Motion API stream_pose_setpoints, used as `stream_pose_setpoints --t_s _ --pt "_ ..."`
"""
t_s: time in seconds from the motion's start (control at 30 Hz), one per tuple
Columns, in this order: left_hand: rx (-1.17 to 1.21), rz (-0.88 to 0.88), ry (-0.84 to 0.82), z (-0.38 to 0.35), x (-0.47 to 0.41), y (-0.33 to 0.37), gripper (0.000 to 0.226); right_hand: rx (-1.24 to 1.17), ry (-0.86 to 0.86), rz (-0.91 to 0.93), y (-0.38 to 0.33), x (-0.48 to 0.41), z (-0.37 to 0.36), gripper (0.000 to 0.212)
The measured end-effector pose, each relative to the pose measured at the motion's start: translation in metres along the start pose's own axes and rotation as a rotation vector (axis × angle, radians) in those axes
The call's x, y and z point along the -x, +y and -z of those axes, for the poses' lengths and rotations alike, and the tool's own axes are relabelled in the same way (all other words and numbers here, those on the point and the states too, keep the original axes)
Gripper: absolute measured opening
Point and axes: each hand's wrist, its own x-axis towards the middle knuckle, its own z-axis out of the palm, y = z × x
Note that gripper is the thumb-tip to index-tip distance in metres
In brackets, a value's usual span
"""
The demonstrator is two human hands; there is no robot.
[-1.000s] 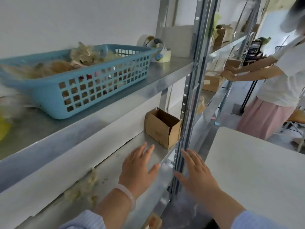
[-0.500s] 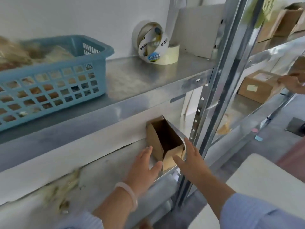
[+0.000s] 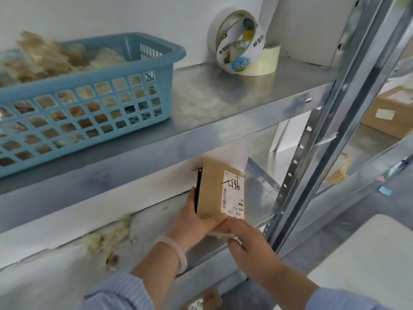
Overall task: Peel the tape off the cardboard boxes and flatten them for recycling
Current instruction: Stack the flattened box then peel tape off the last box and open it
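Your two hands have the small cardboard box (image 3: 211,189) between them at the front edge of the lower shelf (image 3: 259,198), close to the steel upright (image 3: 317,153) at its right end. Your left hand (image 3: 192,220), with a pale bracelet (image 3: 176,249) at the wrist, grips the box's lower left side, fingers reaching round the dark open end. Your right hand (image 3: 248,240) is curled round the bottom right corner. The box stands on end, its shipping label (image 3: 233,195) with black handwriting facing you. Crumpled tape scraps (image 3: 107,242) lie further left on the same shelf, near its back edge. On the upper shelf (image 3: 223,97) a blue basket (image 3: 89,104) full of crumpled tape sits at the left, and tape rolls (image 3: 243,48) rest against the wall at the back edge. A second cardboard box (image 3: 388,113) sits on the next shelf bay to the right
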Motion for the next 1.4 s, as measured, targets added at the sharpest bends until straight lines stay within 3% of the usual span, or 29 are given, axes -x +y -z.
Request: stream_pose_setpoints --t_s 0.07,0.13,0.2,0.3,0.37,0.47,0.53,0.6,0.7,0.8,0.9,1.0,1.13,1.27,1.33,1.4 --pt "0.064 0.044 0.029 0.007 0.000 -0.012 0.082 -0.005 0.022 -0.013 -0.001 -0.002 -0.008 0.047" --pt "0.177 0.156 0.057 0.013 0.002 -0.027 0.069 -0.011 0.154 -0.083 0.001 -0.005 -0.013 0.045" --pt "0.306 0.255 0.048 0.014 0.005 -0.044 0.054 -0.012 0.276 -0.276 0.004 -0.011 -0.014 0.044" --pt "0.527 0.330 0.055 0.011 0.013 -0.062 0.042 -0.291 0.144 -0.642 0.010 -0.021 -0.009 0.091" --pt "0.596 0.308 0.028 0.011 0.019 -0.066 0.039 -0.544 0.026 -0.696 0.011 -0.025 -0.012 0.096" --pt "0.561 0.226 -0.012 0.018 0.023 -0.065 0.062 -0.569 0.093 -0.547 0.011 -0.029 -0.016 0.074" --pt "0.524 0.160 0.154 0.028 0.021 -0.062 0.091 -0.411 0.148 -0.397 0.012 -0.034 -0.009 0.072" --pt "0.412 0.109 0.390 0.045 0.020 -0.053 0.104 -0.097 0.095 -0.214 0.009 -0.041 0.005 0.079" --pt "0.319 -0.076 0.471 0.070 0.015 -0.044 0.093 0.295 -0.061 0.070 0.001 -0.052 0.010 0.081" --pt "0.183 -0.141 0.260 0.081 0.013 -0.047 0.080 0.389 -0.168 0.165 0.001 -0.060 -0.002 0.075" --pt "0.161 -0.139 0.251 0.080 0.017 -0.058 0.055 0.380 -0.139 0.099 0.011 -0.058 -0.015 0.075" --pt "0.222 -0.129 0.245 0.079 0.026 -0.066 0.073 0.267 -0.084 -0.082 0.021 -0.054 -0.019 0.085" --pt "0.222 -0.102 0.358 0.078 0.031 -0.078 0.065 -0.017 -0.097 -0.193 0.018 -0.057 -0.017 0.078" --pt "0.187 -0.031 0.376 0.074 0.033 -0.091 0.058 0.427 -0.064 -0.045 0.011 -0.064 -0.021 0.057" --pt "0.157 -0.015 0.346 0.071 0.033 -0.095 0.036 0.596 -0.035 0.175 0.001 -0.069 -0.027 0.050" --pt "0.111 -0.033 0.307 0.067 0.034 -0.097 0.018 0.671 -0.125 0.273 -0.007 -0.072 -0.034 0.052"
